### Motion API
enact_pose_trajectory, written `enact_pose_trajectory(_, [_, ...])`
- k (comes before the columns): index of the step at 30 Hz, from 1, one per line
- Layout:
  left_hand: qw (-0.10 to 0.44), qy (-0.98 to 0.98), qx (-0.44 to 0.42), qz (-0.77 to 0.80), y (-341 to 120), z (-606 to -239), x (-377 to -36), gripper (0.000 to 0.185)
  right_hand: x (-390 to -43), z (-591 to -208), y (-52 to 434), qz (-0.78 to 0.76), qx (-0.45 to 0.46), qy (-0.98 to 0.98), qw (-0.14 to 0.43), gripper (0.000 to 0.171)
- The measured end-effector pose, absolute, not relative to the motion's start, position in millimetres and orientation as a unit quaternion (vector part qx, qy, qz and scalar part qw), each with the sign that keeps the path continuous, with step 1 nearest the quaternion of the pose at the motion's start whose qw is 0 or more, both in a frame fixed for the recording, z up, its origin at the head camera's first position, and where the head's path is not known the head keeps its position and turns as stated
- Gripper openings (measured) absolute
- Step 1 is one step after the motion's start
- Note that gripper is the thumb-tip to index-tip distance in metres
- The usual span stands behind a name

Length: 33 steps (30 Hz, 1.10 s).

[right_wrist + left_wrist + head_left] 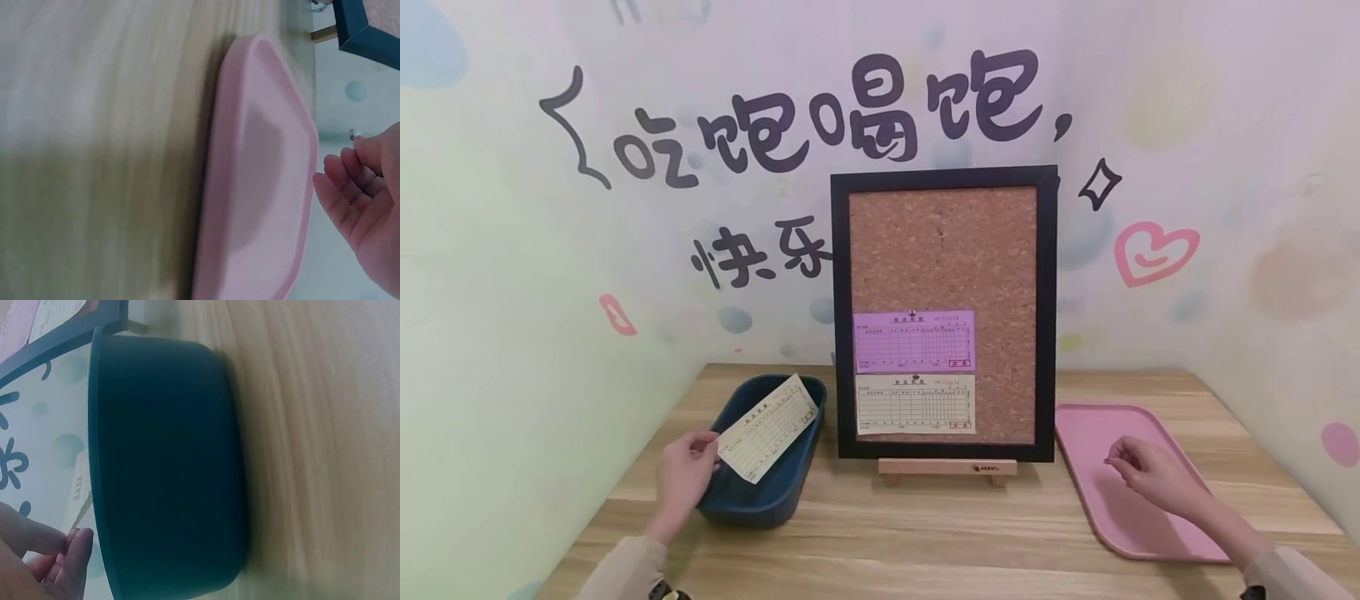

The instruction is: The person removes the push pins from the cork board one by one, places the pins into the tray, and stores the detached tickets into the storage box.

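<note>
Cream slip (766, 429) is pinched by left hand (687, 473), rim of blue bin (748, 514) near below; right hand (1153, 477) pinches small shiny pin (354, 134) above pink tray (1101, 427); ahead, wall (763, 255) reads "快乐".

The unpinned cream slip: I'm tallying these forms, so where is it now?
In the head view, the unpinned cream slip is on the left, pinched by the left hand above the blue bin, left of the corkboard.

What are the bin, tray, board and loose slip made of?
Bin: likely plastic, smooth, matte, rounded molded corners.
Tray: probably plastic, matte, uniform pink.
Board: cork by look, matte, speckled brown grain.
Slip: seemingly thin matte paper, printed with ruled lines.
</note>
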State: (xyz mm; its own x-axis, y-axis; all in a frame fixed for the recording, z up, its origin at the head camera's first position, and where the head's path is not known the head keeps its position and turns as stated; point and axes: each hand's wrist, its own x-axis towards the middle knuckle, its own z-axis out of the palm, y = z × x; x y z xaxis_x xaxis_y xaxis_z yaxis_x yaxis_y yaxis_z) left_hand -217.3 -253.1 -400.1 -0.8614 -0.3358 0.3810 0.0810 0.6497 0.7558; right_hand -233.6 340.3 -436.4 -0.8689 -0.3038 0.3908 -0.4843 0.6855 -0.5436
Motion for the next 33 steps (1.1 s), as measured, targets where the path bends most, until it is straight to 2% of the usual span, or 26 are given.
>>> enact_pose_trajectory(14, [0.225, -0.882, 0.075, -0.407, -246, -409, -222, 0.016, -226, -448, 350, 0.322, 0.187, -0.921, 0.113, 0.009])
enact_pose_trajectory(28, [0.144, -0.875, 0.051, -0.459, -245, -413, -220, 0.017, -230, -461, 353, 0.28, 0.174, -0.934, 0.138, 0.014])
enact_pose_trajectory(33, [0.135, -0.885, 0.038, -0.445, -245, -414, -219, 0.017, -232, -461, 358, 0.312, 0.174, -0.93, 0.081, 0.008])
